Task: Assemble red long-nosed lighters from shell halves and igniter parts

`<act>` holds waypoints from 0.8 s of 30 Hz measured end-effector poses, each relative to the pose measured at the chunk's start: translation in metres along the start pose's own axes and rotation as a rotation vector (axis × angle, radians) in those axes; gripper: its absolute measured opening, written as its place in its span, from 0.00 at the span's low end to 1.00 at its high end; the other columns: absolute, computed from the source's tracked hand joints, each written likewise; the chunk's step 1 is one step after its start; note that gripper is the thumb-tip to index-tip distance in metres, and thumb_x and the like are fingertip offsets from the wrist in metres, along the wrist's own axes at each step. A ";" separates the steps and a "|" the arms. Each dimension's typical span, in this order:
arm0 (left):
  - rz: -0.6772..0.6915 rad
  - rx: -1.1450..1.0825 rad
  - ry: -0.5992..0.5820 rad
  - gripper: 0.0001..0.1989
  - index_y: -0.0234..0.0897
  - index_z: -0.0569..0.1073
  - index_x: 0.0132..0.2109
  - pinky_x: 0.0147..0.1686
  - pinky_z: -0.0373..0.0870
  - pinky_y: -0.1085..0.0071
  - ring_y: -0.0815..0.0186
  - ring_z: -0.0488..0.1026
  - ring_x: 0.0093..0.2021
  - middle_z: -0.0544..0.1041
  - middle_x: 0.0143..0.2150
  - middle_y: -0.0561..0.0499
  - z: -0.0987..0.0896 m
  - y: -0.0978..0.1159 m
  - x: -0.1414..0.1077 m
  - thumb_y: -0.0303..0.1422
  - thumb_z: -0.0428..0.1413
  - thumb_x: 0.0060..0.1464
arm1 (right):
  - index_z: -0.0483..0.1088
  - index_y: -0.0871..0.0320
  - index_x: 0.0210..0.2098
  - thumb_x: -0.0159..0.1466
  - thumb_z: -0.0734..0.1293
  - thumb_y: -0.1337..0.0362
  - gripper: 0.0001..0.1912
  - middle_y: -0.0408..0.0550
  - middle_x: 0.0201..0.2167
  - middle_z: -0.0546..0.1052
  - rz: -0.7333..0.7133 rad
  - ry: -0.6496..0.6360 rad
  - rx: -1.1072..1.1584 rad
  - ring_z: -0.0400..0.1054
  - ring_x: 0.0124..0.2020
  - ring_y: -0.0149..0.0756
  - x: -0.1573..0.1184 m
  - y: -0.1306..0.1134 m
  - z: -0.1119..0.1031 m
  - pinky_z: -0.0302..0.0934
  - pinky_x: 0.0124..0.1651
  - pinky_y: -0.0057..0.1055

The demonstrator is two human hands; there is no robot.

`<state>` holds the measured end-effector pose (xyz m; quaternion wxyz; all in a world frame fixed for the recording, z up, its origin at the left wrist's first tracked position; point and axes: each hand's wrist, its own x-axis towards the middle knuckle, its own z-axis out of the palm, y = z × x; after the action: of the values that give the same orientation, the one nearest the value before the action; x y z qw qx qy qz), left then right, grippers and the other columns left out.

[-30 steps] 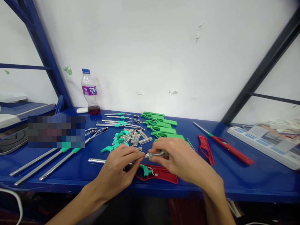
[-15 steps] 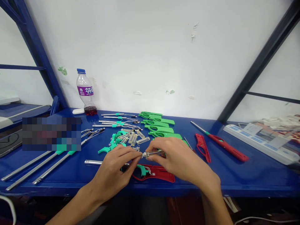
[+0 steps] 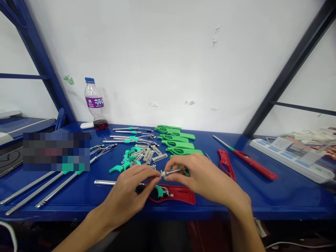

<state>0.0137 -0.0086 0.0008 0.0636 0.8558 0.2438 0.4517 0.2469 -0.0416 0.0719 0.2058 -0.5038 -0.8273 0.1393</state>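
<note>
In my right hand [image 3: 194, 171] is a clear lighter fuel tank [image 3: 173, 172], pinched between thumb and fingers with its pale valve end facing left. The fingertips of my left hand [image 3: 136, 185] are closed at that valve end, where a tiny clear piece shows; its exact form is too small to tell. Beneath both hands lies a red lighter handle shell [image 3: 183, 194] fitted with a metal tube [image 3: 105, 182], a teal trigger [image 3: 159, 191] and white wires. Beyond my left hand are loose teal triggers [image 3: 123, 166] and a pile of clear fuel tanks [image 3: 148, 156].
Green handle shells [image 3: 181, 143] and metal tubes with wires [image 3: 128, 137] lie at the back. More tubes [image 3: 57, 187] rest at left. On the right are a red shell half [image 3: 226, 164], a red lighter [image 3: 252, 164] and a power strip [image 3: 291, 161]. A bottle [image 3: 96, 105] stands by the wall.
The fuel tank has turned slightly in my right hand, so more of its body shows. Both hands stay close together at its valve end. The view has shifted a little.
</note>
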 end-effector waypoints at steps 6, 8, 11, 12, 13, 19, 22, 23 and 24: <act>0.001 0.018 0.000 0.07 0.41 0.80 0.49 0.41 0.77 0.70 0.64 0.82 0.39 0.85 0.41 0.51 0.001 0.000 -0.001 0.26 0.59 0.69 | 0.81 0.48 0.45 0.75 0.70 0.56 0.07 0.38 0.33 0.84 -0.009 0.001 0.055 0.73 0.33 0.33 -0.001 0.003 -0.004 0.57 0.37 0.31; -0.005 0.027 -0.015 0.08 0.41 0.80 0.50 0.42 0.77 0.69 0.63 0.82 0.42 0.85 0.43 0.51 0.002 -0.002 -0.002 0.26 0.58 0.69 | 0.81 0.49 0.44 0.75 0.69 0.53 0.10 0.38 0.33 0.84 0.004 0.000 0.086 0.74 0.33 0.33 -0.003 0.004 -0.006 0.58 0.37 0.31; -0.009 0.034 -0.050 0.10 0.41 0.80 0.52 0.42 0.77 0.68 0.62 0.82 0.42 0.84 0.44 0.50 0.004 -0.004 -0.004 0.25 0.57 0.70 | 0.82 0.49 0.41 0.75 0.69 0.51 0.13 0.39 0.35 0.85 0.021 0.014 0.093 0.75 0.36 0.34 -0.005 0.006 -0.007 0.59 0.38 0.31; -0.011 0.038 -0.061 0.10 0.41 0.80 0.52 0.42 0.77 0.68 0.62 0.81 0.42 0.84 0.44 0.50 0.004 -0.004 -0.005 0.25 0.56 0.70 | 0.82 0.49 0.40 0.75 0.69 0.50 0.13 0.39 0.36 0.85 0.025 0.021 0.082 0.75 0.37 0.34 -0.006 0.006 -0.007 0.59 0.38 0.32; -0.011 0.044 -0.072 0.10 0.41 0.79 0.52 0.42 0.77 0.67 0.62 0.81 0.42 0.84 0.44 0.50 0.005 -0.005 -0.005 0.25 0.56 0.70 | 0.82 0.49 0.39 0.74 0.69 0.50 0.14 0.40 0.37 0.85 0.026 0.027 0.065 0.75 0.38 0.35 -0.007 0.007 -0.007 0.60 0.39 0.32; -0.002 0.061 -0.129 0.11 0.41 0.80 0.51 0.44 0.75 0.65 0.59 0.79 0.45 0.82 0.45 0.47 0.006 -0.007 -0.005 0.24 0.54 0.71 | 0.85 0.49 0.39 0.71 0.74 0.53 0.09 0.42 0.36 0.84 0.077 -0.030 0.013 0.75 0.38 0.38 -0.007 0.016 -0.005 0.61 0.39 0.32; -0.010 0.049 -0.155 0.12 0.41 0.80 0.49 0.43 0.75 0.65 0.60 0.78 0.44 0.82 0.44 0.48 0.005 -0.007 -0.004 0.24 0.53 0.71 | 0.85 0.50 0.40 0.68 0.76 0.56 0.06 0.42 0.32 0.83 0.122 -0.108 0.047 0.75 0.33 0.37 -0.006 0.018 -0.003 0.60 0.34 0.31; -0.018 0.037 -0.167 0.12 0.41 0.80 0.48 0.44 0.75 0.64 0.60 0.78 0.44 0.82 0.44 0.48 0.005 -0.007 -0.004 0.24 0.53 0.71 | 0.85 0.50 0.39 0.67 0.77 0.56 0.06 0.42 0.31 0.83 0.131 -0.122 0.054 0.74 0.31 0.36 -0.005 0.019 -0.003 0.60 0.33 0.31; -0.026 0.023 -0.175 0.12 0.42 0.80 0.48 0.46 0.74 0.64 0.61 0.78 0.43 0.81 0.43 0.49 0.005 -0.007 -0.004 0.24 0.53 0.71 | 0.85 0.51 0.38 0.67 0.77 0.57 0.05 0.41 0.30 0.82 0.141 -0.130 0.055 0.74 0.30 0.35 -0.005 0.019 -0.002 0.60 0.32 0.31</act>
<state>0.0133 -0.0041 -0.0073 0.0806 0.8895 0.2536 0.3715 0.2650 -0.0375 0.0642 0.1550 -0.5447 -0.7974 0.2085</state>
